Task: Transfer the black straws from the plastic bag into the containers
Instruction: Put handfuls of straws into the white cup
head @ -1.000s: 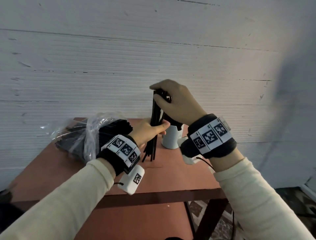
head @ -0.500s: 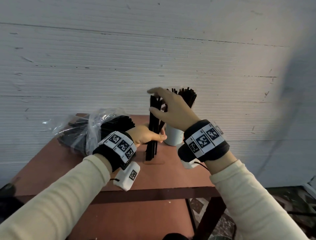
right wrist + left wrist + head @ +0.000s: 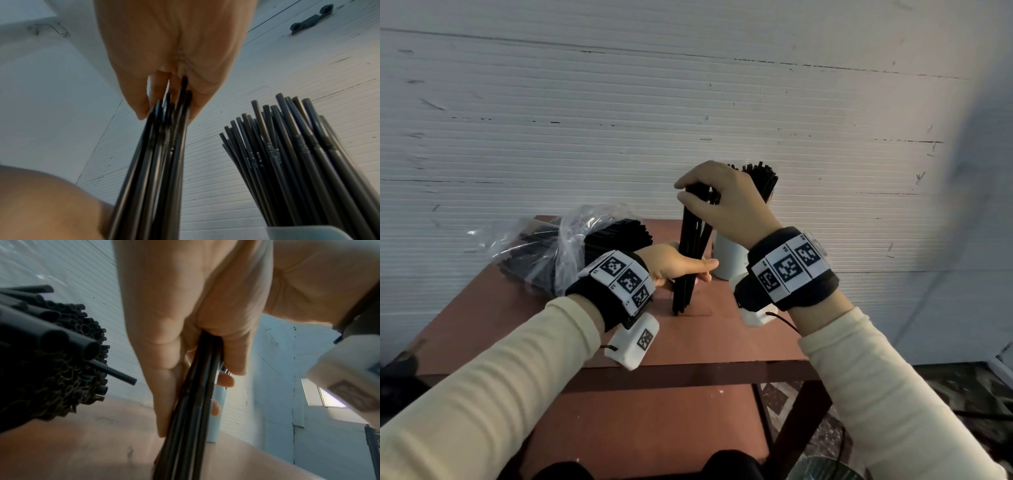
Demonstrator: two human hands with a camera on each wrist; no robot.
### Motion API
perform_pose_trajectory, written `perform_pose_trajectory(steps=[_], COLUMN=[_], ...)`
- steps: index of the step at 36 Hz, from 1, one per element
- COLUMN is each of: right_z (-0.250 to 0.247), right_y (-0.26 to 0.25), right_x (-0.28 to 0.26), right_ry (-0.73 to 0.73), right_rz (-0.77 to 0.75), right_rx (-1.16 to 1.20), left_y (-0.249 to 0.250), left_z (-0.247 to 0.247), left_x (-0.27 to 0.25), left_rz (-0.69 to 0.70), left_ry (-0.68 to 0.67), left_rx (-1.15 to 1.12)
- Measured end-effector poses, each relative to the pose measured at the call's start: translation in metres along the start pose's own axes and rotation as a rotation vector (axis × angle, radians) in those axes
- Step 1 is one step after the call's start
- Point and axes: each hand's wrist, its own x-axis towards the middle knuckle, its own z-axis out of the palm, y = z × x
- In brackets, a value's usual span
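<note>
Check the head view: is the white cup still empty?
No. The white cup already holds a spray of black straws standing upright.

My right hand (image 3: 726, 205), spread loose over the straw tops half a second ago, now closed around the upright bundle of straws (image 3: 693, 246), my left hand (image 3: 674, 265) gripping lower, bundle ends squared on the counter (image 3: 722, 339).

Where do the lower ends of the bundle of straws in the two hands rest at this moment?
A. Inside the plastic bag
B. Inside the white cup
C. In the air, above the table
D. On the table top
D: the bundle of straws stands upright with its lower ends on the table, beside the white cup, with the left hand low and the right hand at the top.
</note>
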Motion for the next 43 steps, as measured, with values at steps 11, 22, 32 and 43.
perform_pose_trajectory(steps=[11, 22, 32, 43], right_z=[-0.015, -0.025, -0.052, -0.087], right_y=[-0.004, -0.007, 0.01, 0.06], right_x=[-0.007, -0.029, -0.017, 0.028], right_ry=[0.09, -0.399, -0.084, 0.196], right_rz=[0.051, 0.268, 0.252, 0.364], right_rx=[-0.009, 0.211, 0.227, 0.134], left_y=[0.001, 0.035, 0.051, 0.052], left_z=[-0.002, 0.0, 0.022, 0.017], left_x=[-0.006, -0.051, -0.02, 0.06], left_rz=[0.223, 0.407, 0.383, 0.216], left_ry=[0.192, -0.269, 0.148, 0.264], left_rx=[-0.113, 0.101, 0.004, -0.097])
